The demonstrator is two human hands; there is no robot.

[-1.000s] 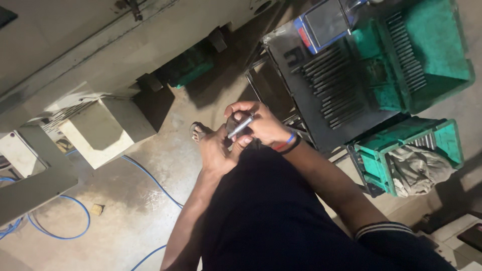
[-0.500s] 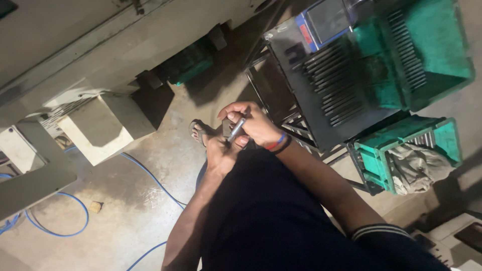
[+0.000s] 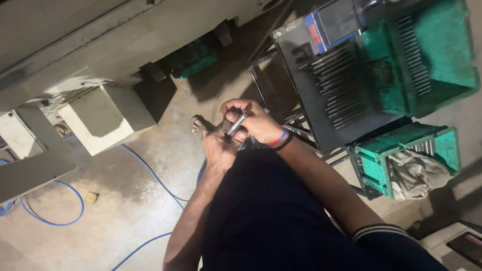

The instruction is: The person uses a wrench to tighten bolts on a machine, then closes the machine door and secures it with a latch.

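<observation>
Both hands at lap, above the floor: right hand (image 3: pixel 253 123) fingers closed round a short metal rod (image 3: pixel 237 123); left hand (image 3: pixel 219 148) cupped under its tip, grip unclear. Best to keep rod steady, wrists close.

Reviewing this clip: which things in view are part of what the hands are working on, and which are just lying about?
In hand:
- right hand, holding a short metal rod
- left hand, touching the rod's lower end
- dark tray of similar rods, close by

Lying about:
- green crate
- lower green crate with a rag
- blue hose on the floor
- grey machine base
</observation>
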